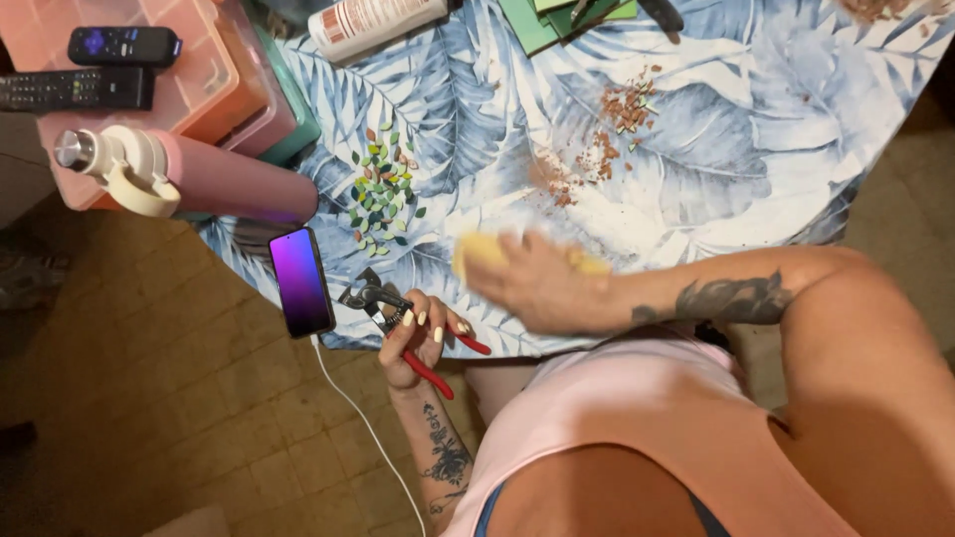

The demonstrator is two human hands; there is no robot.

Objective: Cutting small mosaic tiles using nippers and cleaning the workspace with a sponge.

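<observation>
Red-handled nippers (398, 320) sat clenched in your left hand (416, 338) at the table (796, 129) edge, long axis slanting, while your blurred right hand (537, 283) gripped a yellow sponge (477, 249) just beside, right.

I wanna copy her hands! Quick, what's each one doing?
Left hand: closed on the red-handled nippers.
Right hand: blurred, holding a yellow sponge on the tablecloth.

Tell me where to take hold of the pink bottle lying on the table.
Grip the pink bottle around its bare cylindrical middle, coming from above. It lies on its side, cap end toward the table edge, and the cap's loop and spout are lumpy. The storage box probably crowds the far side.
</observation>
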